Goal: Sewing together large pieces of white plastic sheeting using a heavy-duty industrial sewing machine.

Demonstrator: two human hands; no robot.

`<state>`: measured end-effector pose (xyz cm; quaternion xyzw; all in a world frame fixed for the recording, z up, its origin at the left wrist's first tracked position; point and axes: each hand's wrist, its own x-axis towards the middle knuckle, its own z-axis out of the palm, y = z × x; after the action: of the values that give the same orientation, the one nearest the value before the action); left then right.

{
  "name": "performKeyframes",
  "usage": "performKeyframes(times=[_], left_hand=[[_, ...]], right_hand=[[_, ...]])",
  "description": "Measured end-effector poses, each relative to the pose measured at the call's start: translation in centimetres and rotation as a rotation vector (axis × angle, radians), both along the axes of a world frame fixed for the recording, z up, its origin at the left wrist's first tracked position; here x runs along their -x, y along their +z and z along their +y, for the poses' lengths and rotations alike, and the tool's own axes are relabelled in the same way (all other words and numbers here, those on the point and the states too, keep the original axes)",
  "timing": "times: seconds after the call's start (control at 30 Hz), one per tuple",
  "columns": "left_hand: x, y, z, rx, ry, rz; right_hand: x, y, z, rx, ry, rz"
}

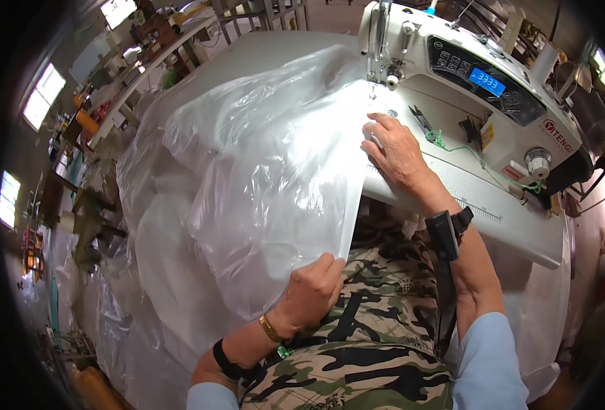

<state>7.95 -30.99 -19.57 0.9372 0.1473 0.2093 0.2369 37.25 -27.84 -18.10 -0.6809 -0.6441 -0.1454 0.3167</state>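
A large sheet of clear plastic film drapes over the table and hangs toward my lap. Its straight, folded-looking edge runs from the sewing machine's needle area down to my left hand. That hand is closed, pinching the edge between thumb and fingers above my camouflage apron. My right hand rests by the film's edge on the machine bed, just in front of the lit presser foot, its fingers apart and slightly bent. The white sewing machine stands at the upper right; glare hides the stitching point.
Dark thread snips and a green thread lie on the machine bed, right of my right hand. A handwheel-like knob sticks out at the machine's right. Behind on the left are a cluttered bench and piled plastic.
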Motion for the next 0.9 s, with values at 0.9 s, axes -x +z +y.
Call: performKeyframes(times=[0.9], left_hand=[[-10.7,2.0,9.6,-0.020,0.055,-0.160]], right_hand=[[-1.7,-0.2,1.6,0.424,0.063,-0.017]])
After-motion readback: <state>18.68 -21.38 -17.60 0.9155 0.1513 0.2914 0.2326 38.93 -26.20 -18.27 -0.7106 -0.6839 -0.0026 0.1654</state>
